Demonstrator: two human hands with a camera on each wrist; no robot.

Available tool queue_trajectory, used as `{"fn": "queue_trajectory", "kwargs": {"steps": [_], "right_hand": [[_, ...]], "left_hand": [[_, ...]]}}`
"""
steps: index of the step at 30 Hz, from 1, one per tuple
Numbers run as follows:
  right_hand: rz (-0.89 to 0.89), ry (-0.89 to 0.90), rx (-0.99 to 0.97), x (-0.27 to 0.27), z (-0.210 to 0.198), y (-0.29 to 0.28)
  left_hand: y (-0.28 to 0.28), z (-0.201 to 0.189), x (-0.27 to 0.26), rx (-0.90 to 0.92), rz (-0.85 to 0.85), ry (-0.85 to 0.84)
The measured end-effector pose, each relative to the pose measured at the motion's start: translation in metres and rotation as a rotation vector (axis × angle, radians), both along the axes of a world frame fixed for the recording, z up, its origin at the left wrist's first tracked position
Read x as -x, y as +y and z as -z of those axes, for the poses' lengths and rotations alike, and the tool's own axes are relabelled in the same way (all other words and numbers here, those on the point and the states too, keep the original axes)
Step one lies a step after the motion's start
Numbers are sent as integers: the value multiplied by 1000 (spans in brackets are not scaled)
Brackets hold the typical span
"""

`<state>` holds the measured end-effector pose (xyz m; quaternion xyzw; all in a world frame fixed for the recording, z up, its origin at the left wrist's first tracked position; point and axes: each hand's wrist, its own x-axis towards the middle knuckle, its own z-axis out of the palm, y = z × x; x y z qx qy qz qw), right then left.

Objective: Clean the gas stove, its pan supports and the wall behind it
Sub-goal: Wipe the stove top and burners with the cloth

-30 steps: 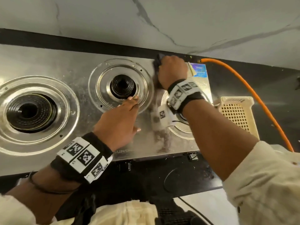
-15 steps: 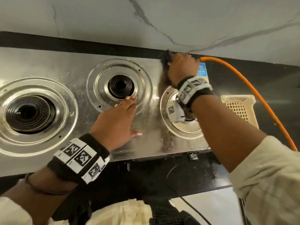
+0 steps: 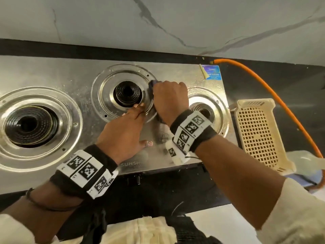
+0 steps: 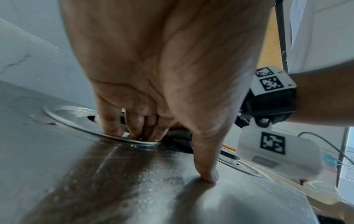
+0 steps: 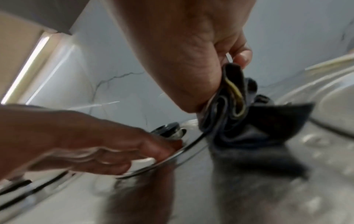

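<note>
- Left burner (image 3: 30,125): bare, no pan support on it; none of the three rings carries one, so supports are prob. off for separate cleaning.
- Left hand (image 3: 123,132): same spot as 1 s ago; fingers straight and spread, tips (image 4: 113,128) pressing the near rim of the middle burner's ring (image 3: 123,92), thumb planted on the steel nearer the front edge; holds nothing, just braces the stove (image 3: 79,76).
- What changed: right hand (image 3: 169,99) was up at the back edge by the wall 0.5 s ago; now it's come down and left onto the middle ring's right side; means the back strip of the top between middle and right burner looks done for this pass, and wiping is moving onto the ring itself.
- Cloth (image 5: 239,115): dark, bunched; right hand's fingers curled tight round it, thumb pinching the top fold; loose end fans out below the fist and lies on the steel at the ring's edge, just beside the left fingertips; in the head view only a dark corner shows past the knuckles.
- Right burner (image 3: 204,111): partly hidden by the right wrist; steel round it looks wet and streaky.
- Wall (image 3: 158,23): marble-look, well apart from both hands; can't tell if wiped yet.
- Far right: orange hose (image 3: 274,95) and cream basket (image 3: 258,131) on the black counter, untouched.
</note>
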<state>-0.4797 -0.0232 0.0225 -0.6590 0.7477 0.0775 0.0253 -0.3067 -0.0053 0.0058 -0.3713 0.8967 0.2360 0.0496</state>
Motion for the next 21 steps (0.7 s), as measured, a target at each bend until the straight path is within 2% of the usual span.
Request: {"fn": "queue_trajectory", "kwargs": {"steps": [3,7,10,14,18,21], "right_hand": [[55,-5,49,27,-3,-13],[197,185,49,83,0,-50],[265,198,-7,95,-4,-65],[224,170,-39,48,-3,-43],[166,7,24,-21,0,24],[90,-96,93,-47,-2,73]], "left_hand": [[0,0,-1,0,7,-3],[0,1,0,0,18,-20],[0,1,-1,-2,11,-2],[1,0,-2,8,5,3],[1,2,-3,-14,-7,57],[0,3,-3,-21,3,65]]}}
